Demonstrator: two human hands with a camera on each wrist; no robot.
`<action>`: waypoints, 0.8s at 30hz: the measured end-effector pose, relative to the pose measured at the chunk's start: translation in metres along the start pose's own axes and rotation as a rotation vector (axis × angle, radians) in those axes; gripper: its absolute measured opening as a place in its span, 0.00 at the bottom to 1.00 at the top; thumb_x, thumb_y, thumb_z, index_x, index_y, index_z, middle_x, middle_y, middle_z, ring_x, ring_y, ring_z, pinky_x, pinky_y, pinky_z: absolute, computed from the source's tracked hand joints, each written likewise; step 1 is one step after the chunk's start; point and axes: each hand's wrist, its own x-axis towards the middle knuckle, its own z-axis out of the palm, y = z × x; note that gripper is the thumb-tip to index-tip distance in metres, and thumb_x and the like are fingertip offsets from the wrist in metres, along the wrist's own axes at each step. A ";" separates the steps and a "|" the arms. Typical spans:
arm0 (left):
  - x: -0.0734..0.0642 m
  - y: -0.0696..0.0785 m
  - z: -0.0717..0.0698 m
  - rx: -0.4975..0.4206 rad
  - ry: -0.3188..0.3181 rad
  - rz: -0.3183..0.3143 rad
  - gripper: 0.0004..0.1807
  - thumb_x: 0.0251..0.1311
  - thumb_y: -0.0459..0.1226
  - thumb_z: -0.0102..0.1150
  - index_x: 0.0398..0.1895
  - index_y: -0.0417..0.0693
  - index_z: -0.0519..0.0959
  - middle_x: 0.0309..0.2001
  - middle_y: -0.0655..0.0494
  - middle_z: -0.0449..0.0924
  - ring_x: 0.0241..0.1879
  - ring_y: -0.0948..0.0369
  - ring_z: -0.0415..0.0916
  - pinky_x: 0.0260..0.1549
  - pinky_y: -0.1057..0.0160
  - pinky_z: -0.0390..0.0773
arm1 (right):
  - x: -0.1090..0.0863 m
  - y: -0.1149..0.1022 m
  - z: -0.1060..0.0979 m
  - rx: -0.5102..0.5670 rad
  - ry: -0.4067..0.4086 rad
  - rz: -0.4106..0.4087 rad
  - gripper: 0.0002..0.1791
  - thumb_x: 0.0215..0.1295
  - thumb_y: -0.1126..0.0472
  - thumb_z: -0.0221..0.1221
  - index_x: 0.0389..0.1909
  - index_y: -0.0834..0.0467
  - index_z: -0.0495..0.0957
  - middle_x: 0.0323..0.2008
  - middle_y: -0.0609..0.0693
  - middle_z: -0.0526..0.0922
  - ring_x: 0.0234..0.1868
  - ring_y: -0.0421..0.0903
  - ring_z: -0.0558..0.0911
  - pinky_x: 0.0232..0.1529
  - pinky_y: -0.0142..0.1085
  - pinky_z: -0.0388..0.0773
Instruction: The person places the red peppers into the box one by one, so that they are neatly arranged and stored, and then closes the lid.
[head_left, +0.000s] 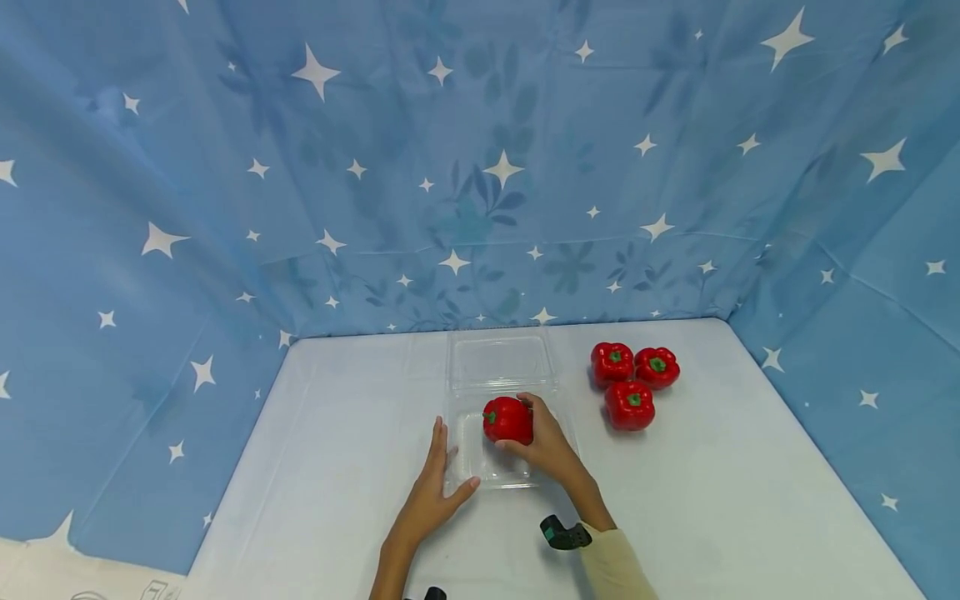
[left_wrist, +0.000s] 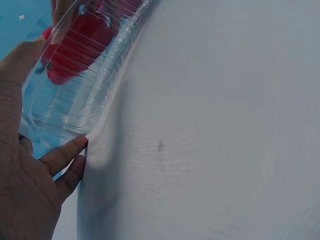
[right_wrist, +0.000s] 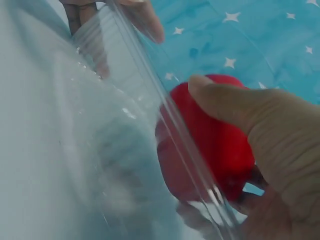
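A clear plastic clamshell container lies on the table with its lid folded back on the far side. My right hand grips a red bell pepper over the container's base, its green stem turned left. In the right wrist view, thumb and fingers wrap round the pepper, partly behind the clear wall. Beside the container's left front corner is my left hand, fingers extended and thumb spread. The left wrist view shows its fingertips against the container's lower edge.
Three more red bell peppers, one left, one right and one nearer, sit close together right of the container. A white cloth covers the table. Behind it hangs a blue star-patterned curtain.
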 end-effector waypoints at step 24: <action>0.000 0.002 0.000 0.018 -0.007 -0.043 0.54 0.59 0.59 0.60 0.79 0.54 0.40 0.80 0.60 0.34 0.71 0.49 0.62 0.66 0.40 0.63 | 0.007 -0.013 0.032 -0.128 -0.014 0.041 0.49 0.50 0.51 0.74 0.71 0.56 0.61 0.62 0.62 0.69 0.63 0.62 0.73 0.57 0.56 0.76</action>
